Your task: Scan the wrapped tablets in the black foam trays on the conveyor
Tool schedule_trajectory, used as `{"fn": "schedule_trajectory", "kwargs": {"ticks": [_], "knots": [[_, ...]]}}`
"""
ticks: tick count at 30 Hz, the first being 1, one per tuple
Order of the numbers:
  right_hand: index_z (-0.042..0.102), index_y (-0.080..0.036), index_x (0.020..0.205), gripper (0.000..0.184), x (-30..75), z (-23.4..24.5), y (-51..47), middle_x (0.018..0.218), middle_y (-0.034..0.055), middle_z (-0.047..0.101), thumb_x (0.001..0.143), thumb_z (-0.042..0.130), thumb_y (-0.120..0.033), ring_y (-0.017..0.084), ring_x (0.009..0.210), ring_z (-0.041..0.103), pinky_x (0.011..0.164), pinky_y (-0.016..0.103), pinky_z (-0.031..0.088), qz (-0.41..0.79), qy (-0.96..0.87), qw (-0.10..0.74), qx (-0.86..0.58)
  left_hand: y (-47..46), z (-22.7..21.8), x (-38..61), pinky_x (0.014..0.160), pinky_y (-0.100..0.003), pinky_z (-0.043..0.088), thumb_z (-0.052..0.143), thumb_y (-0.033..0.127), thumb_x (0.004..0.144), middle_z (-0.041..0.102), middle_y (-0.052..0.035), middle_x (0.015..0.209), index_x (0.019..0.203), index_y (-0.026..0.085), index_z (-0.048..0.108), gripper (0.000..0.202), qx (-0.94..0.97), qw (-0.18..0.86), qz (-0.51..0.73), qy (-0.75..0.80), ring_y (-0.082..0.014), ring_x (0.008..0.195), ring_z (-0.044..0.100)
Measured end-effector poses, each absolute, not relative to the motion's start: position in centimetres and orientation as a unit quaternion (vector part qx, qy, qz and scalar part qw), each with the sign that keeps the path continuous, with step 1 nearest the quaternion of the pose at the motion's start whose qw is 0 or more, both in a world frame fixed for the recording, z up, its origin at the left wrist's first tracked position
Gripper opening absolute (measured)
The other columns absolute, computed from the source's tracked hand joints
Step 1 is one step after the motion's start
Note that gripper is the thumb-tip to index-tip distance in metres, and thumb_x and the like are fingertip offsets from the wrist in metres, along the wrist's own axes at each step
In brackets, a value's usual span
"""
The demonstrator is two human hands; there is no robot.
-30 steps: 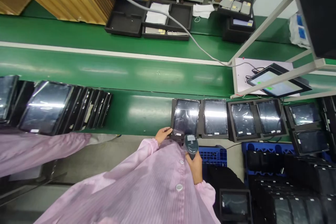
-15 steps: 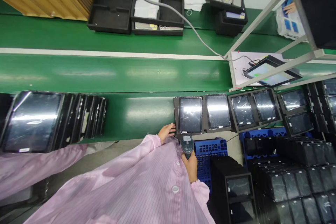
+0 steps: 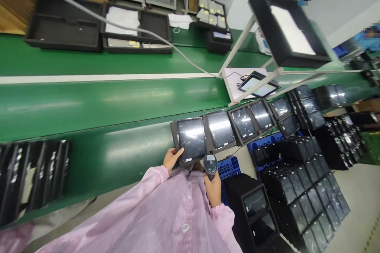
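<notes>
My left hand (image 3: 172, 158) grips the near left corner of a black framed display panel (image 3: 191, 138) lying on the green bench edge. My right hand (image 3: 213, 189) is wrapped round the handle of a grey barcode scanner (image 3: 210, 165), whose head points at the panel's near edge. More display panels (image 3: 221, 128) lie in a row to the right of it. Both my sleeves are pink.
A green conveyor belt (image 3: 118, 101) runs across. Upright black panels (image 3: 35, 174) stand at the left. Stacked panels (image 3: 308, 189) and a blue crate (image 3: 230, 166) sit low right. A lit monitor (image 3: 257, 85) and a white frame holding a black tray (image 3: 285, 27) are right. Black trays (image 3: 65, 31) lie beyond.
The view has swung right and tilted. My left hand stays at the panel's near left corner, and the scanner stays at its near edge.
</notes>
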State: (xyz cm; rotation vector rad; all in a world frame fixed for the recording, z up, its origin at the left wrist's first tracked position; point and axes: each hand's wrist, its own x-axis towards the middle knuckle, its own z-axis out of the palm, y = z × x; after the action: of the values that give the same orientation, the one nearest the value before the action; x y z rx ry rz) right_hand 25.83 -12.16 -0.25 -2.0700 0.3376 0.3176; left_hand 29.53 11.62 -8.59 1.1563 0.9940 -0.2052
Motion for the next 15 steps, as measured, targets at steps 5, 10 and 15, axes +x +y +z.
{"fn": "schedule_trajectory", "kwargs": {"ticks": [5,10,15], "knots": [[0.064,-0.019,0.098,0.038,30.5,0.2,-17.3,0.069,0.0024,0.068,0.082,0.063,-0.053,0.026,0.061,0.065,0.061,0.033,0.051,0.062,0.183,0.499,-0.845,10.8,-7.0,30.7,0.093,-0.044,0.060,0.094,0.061,0.058,0.079,-0.0130,0.102,0.101,0.014,0.070,0.067,0.565,0.696,-0.075,0.437,-0.0320,0.101,0.075],[0.061,-0.020,0.090,0.033,35.6,-0.4,-22.9,0.060,-0.0014,0.062,0.081,0.065,-0.052,0.024,0.053,0.062,0.058,0.031,0.049,0.009,0.199,0.507,-0.839,10.0,-6.7,30.7,0.084,-0.038,0.063,0.094,0.049,0.062,0.080,-0.0076,0.101,0.114,0.018,0.069,0.066,0.519,0.736,-0.090,0.425,-0.0267,0.091,0.077],[0.062,-0.020,0.081,0.045,43.3,-3.1,-28.2,0.060,0.0017,0.063,0.076,0.069,-0.065,0.026,0.058,0.063,0.058,0.033,0.052,-0.027,0.179,0.523,-0.833,9.3,-8.3,31.2,0.069,-0.033,0.063,0.091,0.034,0.061,0.079,-0.0025,0.088,0.114,0.023,0.064,0.061,0.424,0.758,-0.069,0.492,-0.0274,0.081,0.079]]}}
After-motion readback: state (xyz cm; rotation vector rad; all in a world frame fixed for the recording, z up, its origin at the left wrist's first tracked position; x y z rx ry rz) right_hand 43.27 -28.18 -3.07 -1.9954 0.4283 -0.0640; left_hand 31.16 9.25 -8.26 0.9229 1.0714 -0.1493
